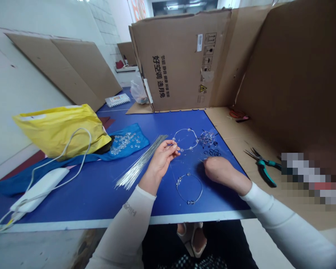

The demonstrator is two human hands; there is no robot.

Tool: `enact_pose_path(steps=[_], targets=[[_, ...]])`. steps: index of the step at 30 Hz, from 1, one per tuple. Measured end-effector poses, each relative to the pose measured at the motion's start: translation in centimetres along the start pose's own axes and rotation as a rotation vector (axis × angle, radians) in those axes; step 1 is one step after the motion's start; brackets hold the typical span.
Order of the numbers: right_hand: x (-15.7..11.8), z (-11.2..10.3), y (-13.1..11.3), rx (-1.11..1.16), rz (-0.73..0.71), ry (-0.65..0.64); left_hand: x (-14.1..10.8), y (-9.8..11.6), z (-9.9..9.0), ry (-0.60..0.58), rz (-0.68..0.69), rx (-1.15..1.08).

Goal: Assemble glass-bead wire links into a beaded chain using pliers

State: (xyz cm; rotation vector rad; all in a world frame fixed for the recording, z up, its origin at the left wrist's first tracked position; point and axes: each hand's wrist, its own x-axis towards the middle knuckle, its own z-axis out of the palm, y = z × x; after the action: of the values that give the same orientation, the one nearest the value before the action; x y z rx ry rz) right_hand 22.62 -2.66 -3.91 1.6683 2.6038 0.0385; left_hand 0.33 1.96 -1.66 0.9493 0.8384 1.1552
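Observation:
Pinched between the thumb and fingers of my left hand [165,154] is a wire ring [177,130] strung with several clear beads, raised above the blue tabletop. My right hand [220,169] is closed just beside a small pile of black rings [212,152]; its fingertips are mostly hidden, and a thin wire-like line shows near them. Nearer me lies a second beaded wire ring [202,189], its clear beads bunched in groups. Past the black rings sits a tangled cluster [207,138] of small wire and bead pieces. A bundle of straight silver wires [141,163] lies left of my left hand.
Clear beads [125,143] rest on a blue cloth [141,134] by a yellow bag [61,129]. A white power strip [42,190] with its cord is at left. Green-handled pliers [264,173] lie right on cardboard. Cardboard walls [182,67] stand behind and at right.

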Motion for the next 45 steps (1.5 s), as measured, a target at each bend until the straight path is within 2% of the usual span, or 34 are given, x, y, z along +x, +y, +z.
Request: enact_pose_path(steps=[8,16,23,31,38,45], targets=[[-1.1,0.6,0.6,0.027,0.053,0.046,0.0,0.1,-0.1,-0.005,0.001,-0.022],[-2.0,0.4,1.0,0.171,0.109,0.159,0.1,0.1,0.0,-0.019,-0.042,-0.105],[-2.1,0.6,0.7,0.225,0.123,0.167,0.0,0.2,-0.1,-0.016,-0.051,-0.122],[-2.9,0.8,0.9,0.126,0.003,0.086,0.2,0.1,-0.1,0.003,-0.048,-0.126],[-3.1,1.4,-0.4,-0.081,-0.095,0.127,0.1,0.1,0.0,0.008,-0.039,-0.124],[-3.2,1.6,0.2,-0.013,-0.026,0.117,0.2,0.1,0.0,0.021,-0.036,-0.106]])
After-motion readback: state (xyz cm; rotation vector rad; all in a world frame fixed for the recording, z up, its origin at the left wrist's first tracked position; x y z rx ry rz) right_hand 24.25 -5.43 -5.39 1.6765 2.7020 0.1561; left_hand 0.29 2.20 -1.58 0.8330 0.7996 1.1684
